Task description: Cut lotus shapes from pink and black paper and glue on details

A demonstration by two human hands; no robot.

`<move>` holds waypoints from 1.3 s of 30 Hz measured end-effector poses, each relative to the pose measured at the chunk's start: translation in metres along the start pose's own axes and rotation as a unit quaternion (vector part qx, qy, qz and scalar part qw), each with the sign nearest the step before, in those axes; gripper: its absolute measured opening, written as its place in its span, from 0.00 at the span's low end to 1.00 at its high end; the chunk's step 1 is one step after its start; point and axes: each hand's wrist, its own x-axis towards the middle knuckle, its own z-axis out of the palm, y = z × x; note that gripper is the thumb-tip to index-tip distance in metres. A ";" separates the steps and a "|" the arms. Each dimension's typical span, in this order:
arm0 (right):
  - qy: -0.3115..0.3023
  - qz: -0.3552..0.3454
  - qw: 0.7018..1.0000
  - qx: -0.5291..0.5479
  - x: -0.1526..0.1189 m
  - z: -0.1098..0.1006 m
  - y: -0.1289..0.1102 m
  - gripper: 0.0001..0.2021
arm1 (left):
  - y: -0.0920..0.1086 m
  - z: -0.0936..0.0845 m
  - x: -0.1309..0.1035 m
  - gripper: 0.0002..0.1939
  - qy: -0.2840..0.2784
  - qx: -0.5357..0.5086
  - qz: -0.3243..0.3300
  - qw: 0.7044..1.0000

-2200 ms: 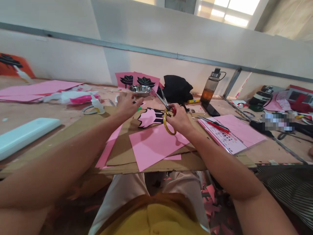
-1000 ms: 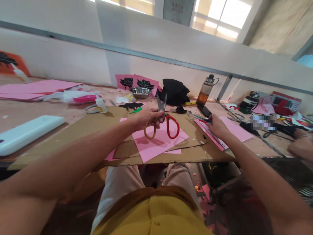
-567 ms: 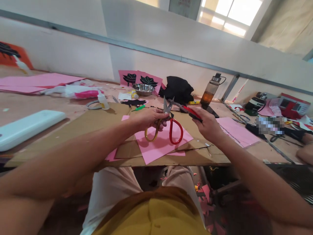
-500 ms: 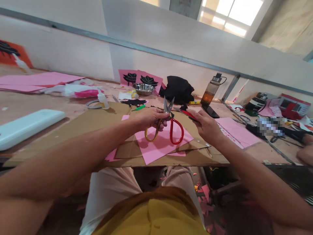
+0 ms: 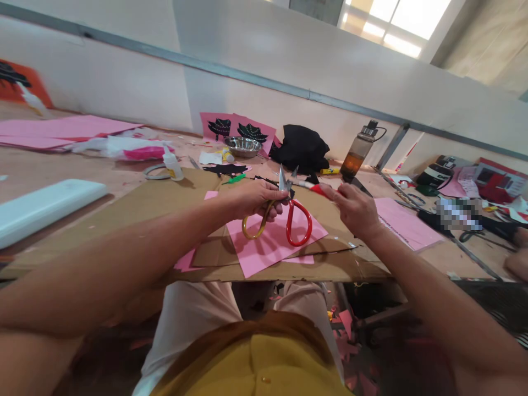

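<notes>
My left hand (image 5: 268, 199) is closed around a pair of scissors (image 5: 299, 223) near the pivot. Their blades point up and stand slightly apart; one loop is red, the other yellowish. My right hand (image 5: 355, 208) grips a red-handled tool (image 5: 319, 189), whose pale, blurred front end points left toward the scissors blades. I cannot make out its exact kind. Below both hands, a pink sheet (image 5: 264, 256) lies on flattened cardboard (image 5: 159, 220).
A glue bottle (image 5: 172, 165), a green-capped item (image 5: 236, 179) and a black cutout (image 5: 225, 169) lie beyond my left hand. Behind are a metal bowl (image 5: 243, 146), black cloth (image 5: 304, 146) and a drink bottle (image 5: 358, 154). Another person's hand (image 5: 518, 261) is at the right edge.
My right hand has turned and shifted slightly right, and the red-handled tool now shows a pale blurred front end. The scissors have tilted slightly in my left hand.
</notes>
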 end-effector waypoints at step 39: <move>0.026 0.112 0.993 0.017 -0.003 0.000 0.000 0.27 | -0.001 0.013 -0.009 0.22 0.043 0.159 0.098 0.981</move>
